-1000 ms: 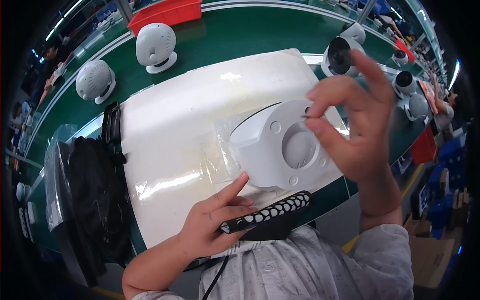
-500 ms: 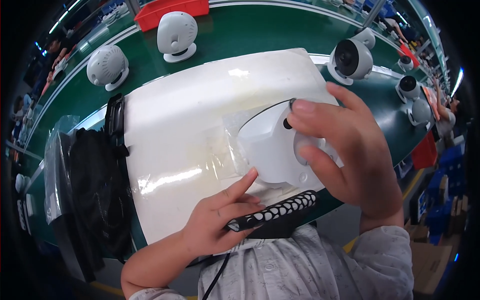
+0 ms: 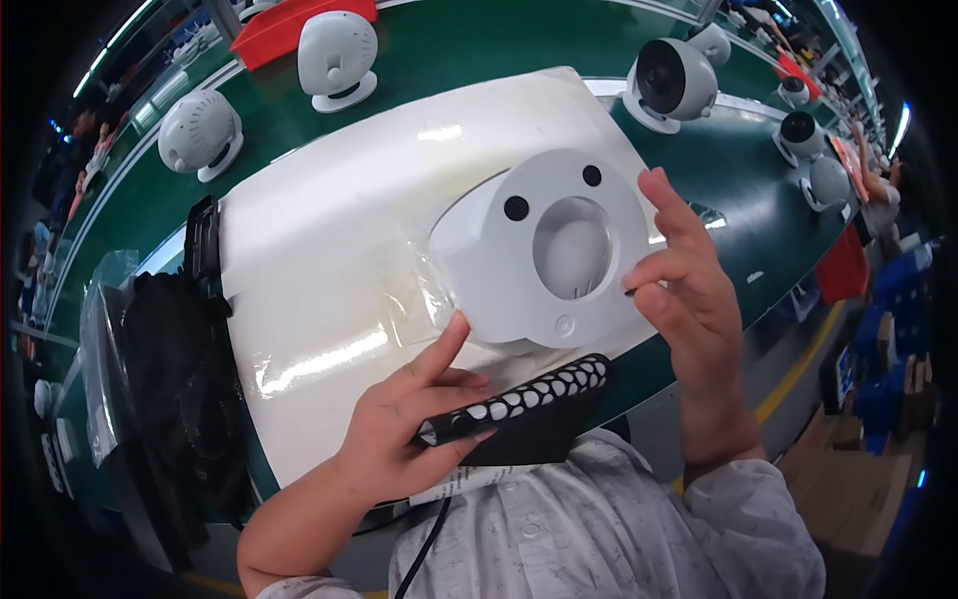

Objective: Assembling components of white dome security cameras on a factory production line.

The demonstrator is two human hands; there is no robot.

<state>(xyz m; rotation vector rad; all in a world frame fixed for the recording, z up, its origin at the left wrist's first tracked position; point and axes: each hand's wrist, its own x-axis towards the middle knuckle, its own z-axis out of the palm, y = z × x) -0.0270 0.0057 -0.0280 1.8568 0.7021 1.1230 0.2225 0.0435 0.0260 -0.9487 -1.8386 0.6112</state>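
Note:
A white round-based unit lies on the pale board with its underside up and a round opening in the base. Two black round pads are on that underside. Between thumb and forefinger, my right hand pinches a small black pad, seen edge-on at the base's right rim. Its other fingers are raised. My left hand grips a black sheet of pads with white round gaps, in front of the unit. My left forefinger points out to the unit's near left edge; I cannot tell whether it touches.
Clear plastic film lies by the unit on the pale board. Similar white units stand on the green bench at the back and right. Black bags are at the left, and a red bin sits at the back.
My right hand has drawn back from the top of the base to its right rim, uncovering both pads and the opening. The small black pad now shows in its fingers. My left hand keeps the sheet.

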